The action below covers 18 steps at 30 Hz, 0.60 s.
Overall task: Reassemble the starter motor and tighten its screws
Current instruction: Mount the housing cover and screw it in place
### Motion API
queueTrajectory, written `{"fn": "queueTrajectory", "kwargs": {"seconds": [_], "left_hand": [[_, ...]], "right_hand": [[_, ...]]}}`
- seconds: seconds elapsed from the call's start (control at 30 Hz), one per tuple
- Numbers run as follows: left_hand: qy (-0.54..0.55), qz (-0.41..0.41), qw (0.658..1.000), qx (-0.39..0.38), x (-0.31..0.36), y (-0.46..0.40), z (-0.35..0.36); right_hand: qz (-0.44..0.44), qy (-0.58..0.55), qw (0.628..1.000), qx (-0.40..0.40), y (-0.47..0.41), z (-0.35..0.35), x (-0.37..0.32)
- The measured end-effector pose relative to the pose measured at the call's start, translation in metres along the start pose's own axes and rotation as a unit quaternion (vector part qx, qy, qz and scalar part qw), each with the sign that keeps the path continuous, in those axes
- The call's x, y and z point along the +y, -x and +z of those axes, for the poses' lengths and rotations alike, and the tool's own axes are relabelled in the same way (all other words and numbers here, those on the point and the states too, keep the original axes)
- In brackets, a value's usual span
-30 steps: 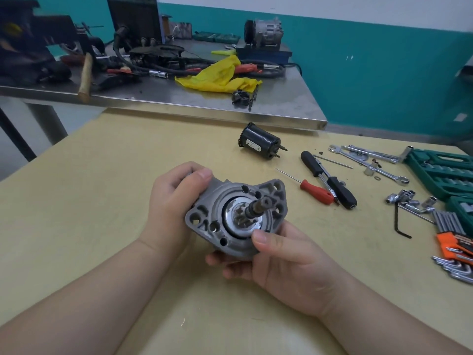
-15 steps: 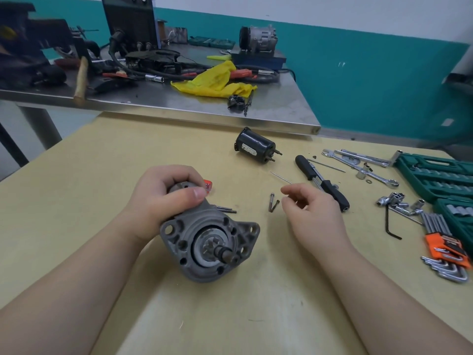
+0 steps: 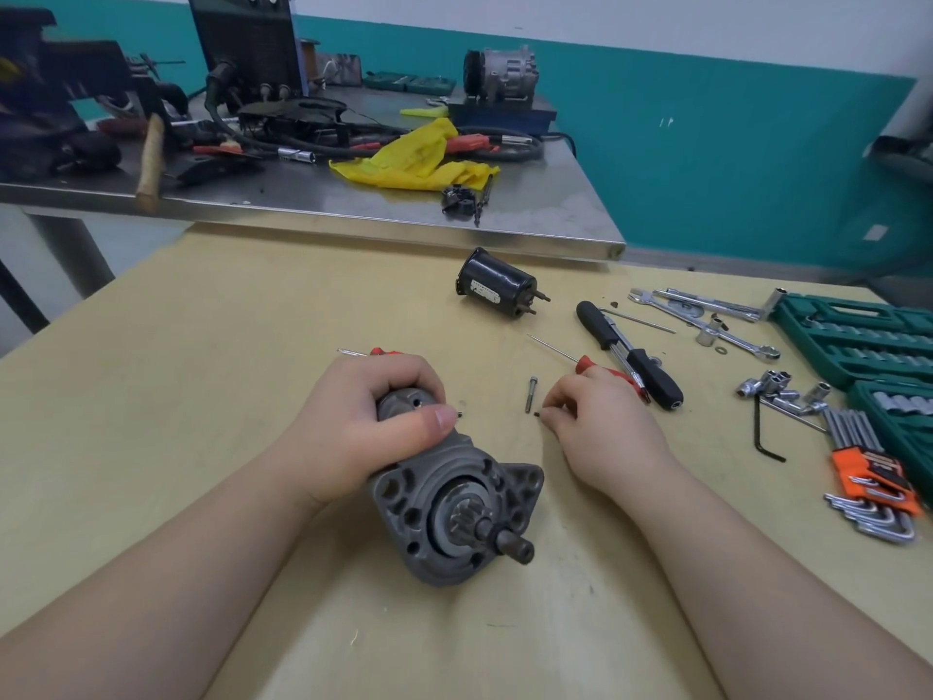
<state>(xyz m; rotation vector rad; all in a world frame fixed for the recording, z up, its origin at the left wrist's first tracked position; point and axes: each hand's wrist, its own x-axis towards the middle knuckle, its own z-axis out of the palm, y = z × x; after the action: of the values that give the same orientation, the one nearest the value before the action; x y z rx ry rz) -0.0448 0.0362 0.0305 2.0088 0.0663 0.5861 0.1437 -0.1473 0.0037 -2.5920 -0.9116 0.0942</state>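
Observation:
The grey starter motor housing (image 3: 454,507) lies on the yellow table (image 3: 202,346), its pinion shaft pointing toward me. My left hand (image 3: 363,426) grips the rear end of the housing from above. My right hand (image 3: 601,426) is down on the table to its right, fingertips pinching a small dark screw (image 3: 536,412). A second, longer bolt (image 3: 531,394) lies just beyond that. The black solenoid cylinder (image 3: 497,289) rests farther back on the table.
A red-handled screwdriver (image 3: 595,366) and a black-handled driver (image 3: 631,353) lie right of my hand. Wrenches (image 3: 707,320), sockets (image 3: 777,389), hex keys (image 3: 868,477) and green socket cases (image 3: 858,336) fill the right side. A cluttered steel bench (image 3: 353,204) stands behind.
The housing went from both hands down onto the table, held by my left hand only. My right hand let go, reached right and closed its fingertips on a small screw.

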Motion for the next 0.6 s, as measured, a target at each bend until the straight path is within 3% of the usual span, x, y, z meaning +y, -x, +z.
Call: {"fn": "queueTrajectory", "kwargs": {"seconds": [0.27, 0.4, 0.6], "left_hand": [[-0.086, 0.011, 0.996, 0.013, 0.008, 0.004, 0.013], [-0.083, 0.000, 0.996, 0.031, 0.008, 0.005, 0.015], [-0.084, -0.037, 0.992, 0.083, 0.009, 0.004, 0.021]], "right_hand": [[-0.032, 0.054, 0.998, 0.000, 0.011, -0.010, -0.007], [0.003, 0.028, 0.999, -0.047, 0.012, -0.008, -0.006], [0.015, 0.064, 0.997, -0.035, 0.012, -0.008, -0.012]]}}
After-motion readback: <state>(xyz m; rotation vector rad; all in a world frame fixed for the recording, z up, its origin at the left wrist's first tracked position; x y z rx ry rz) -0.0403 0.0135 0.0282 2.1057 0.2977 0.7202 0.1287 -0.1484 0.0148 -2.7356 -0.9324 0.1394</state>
